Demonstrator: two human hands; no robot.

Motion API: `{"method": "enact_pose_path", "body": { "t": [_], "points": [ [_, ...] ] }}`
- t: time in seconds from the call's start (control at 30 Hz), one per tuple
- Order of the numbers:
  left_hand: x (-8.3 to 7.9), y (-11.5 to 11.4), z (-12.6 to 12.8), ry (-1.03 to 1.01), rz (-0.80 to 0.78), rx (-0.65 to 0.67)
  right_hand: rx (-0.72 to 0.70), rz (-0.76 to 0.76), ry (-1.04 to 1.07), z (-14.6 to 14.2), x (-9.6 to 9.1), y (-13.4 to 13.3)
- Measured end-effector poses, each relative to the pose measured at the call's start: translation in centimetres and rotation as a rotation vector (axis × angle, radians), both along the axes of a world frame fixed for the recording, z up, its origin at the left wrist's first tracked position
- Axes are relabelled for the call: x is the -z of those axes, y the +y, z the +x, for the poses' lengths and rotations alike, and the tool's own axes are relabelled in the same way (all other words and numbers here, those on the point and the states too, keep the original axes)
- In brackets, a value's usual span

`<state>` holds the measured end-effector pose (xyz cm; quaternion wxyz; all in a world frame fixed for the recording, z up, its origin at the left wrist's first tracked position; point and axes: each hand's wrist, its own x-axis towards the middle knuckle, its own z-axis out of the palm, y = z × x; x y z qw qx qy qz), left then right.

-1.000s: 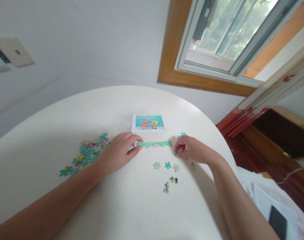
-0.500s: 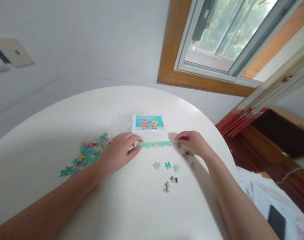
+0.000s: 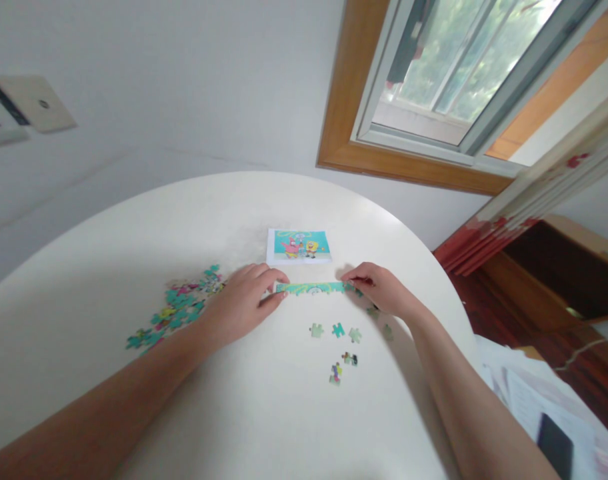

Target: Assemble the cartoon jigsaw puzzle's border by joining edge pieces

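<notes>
A narrow strip of joined jigsaw pieces [image 3: 313, 289], teal with yellow-green swirls, lies across the white table. My left hand [image 3: 249, 293] holds its left end between thumb and forefinger. At the strip's right end, my right hand [image 3: 377, 285] has its fingertips pinched on a small puzzle piece, mostly hidden by the fingers. Beyond the strip lies the picture card [image 3: 302, 246], which shows a pink and a yellow cartoon figure. Nearer me are loose pieces, among them a teal piece [image 3: 338, 330] and a pale green piece [image 3: 317, 330].
A heap of loose puzzle pieces [image 3: 177, 310] lies left of my left forearm. More pieces sit partly under my right hand. The round white table [image 3: 264, 427] meets the wall and window [image 3: 419, 87] at the back. Papers and a dark phone [image 3: 555, 443] are at the lower right.
My right hand has moved left, bringing its fingertips to the strip's right end. My left hand stays at the left end. The whole view has shifted slightly.
</notes>
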<state>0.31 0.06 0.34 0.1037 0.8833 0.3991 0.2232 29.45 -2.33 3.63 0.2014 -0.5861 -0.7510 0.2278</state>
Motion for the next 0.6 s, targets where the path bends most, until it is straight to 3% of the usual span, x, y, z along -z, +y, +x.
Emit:
{"method": "enact_pose_path", "body": {
  "t": [0.6],
  "points": [
    [-0.08, 0.05, 0.06, 0.005, -0.011, 0.006, 0.036, 0.043, -0.033, -0.76, 0.09, -0.01]
  ]
}}
